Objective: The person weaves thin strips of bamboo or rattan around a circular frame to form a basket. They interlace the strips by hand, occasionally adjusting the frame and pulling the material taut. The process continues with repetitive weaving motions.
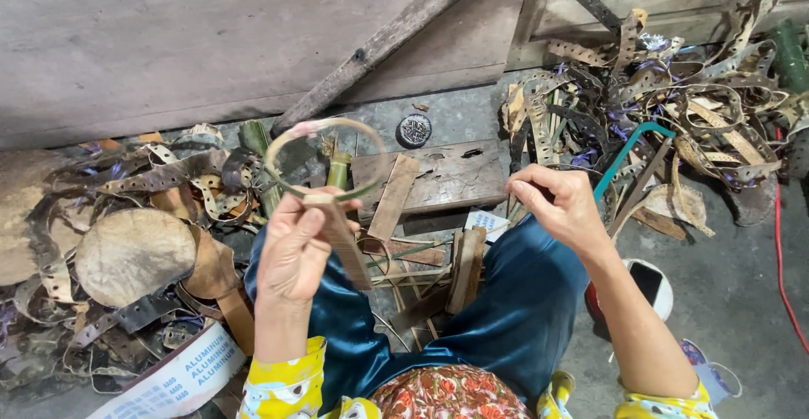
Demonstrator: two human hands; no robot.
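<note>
- A heap of punched strips (143, 191) and a round wooden block (131, 255) lie on the floor well to the left of the left hand's fingers.
- The left hand (295, 250) is raised, its fingers closed on a thin hoop (324, 159) of bent strip and a flat slat (347, 246). The ring stands just above the fingertips and the slat hangs down beside the palm.
- A low wooden bench (438, 174) sits beyond and between the two hands.
- The right hand (566, 204) has thumb and forefinger pinched together. Whether they grip a fine strand, I cannot tell.
- The step in hand looks like closing or binding the ring. The next move probably calls for bringing the pinched fingers across to the ring's joint while the left holds steady.
- A green-framed saw (634, 145) and a tangled pile of strips (674, 90) lie just beyond the right fingers.
</note>
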